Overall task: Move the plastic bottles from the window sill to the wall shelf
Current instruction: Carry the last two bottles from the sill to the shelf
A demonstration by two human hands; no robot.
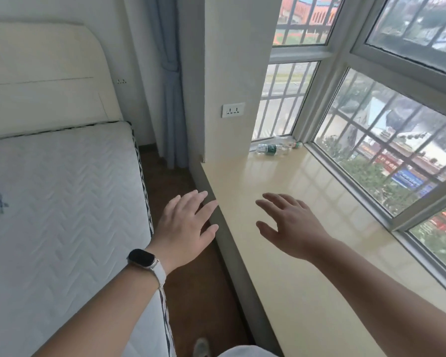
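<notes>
Item: plastic bottles (277, 148), clear, lying on their sides at the far end of the window sill (281, 228), in the corner where the wall pillar (232, 73) meets the window frame (327, 161); one carries a green label, and at least one more lies just behind it, the exact count too small to tell. Left hand (184, 231): released, fingers spread, palm down, hovering over the floor gap beside the sill's edge, a watch (144, 258) on its wrist; grasping nothing. Right hand (291, 228): released, fingers spread, hovering above the bare sill; grasping nothing. Both hands are well apart from the bottles. Wall shelf: not in view. Step in hand, by judgement: the approach to the bottles. Done well, it calls for walking along the gap between the bed (62, 202) and the sill until the corner is within easy reach, then taking each bottle around its middle, since a lying bottle on this glossy surface is likely to roll away if nudged at the end.
</notes>
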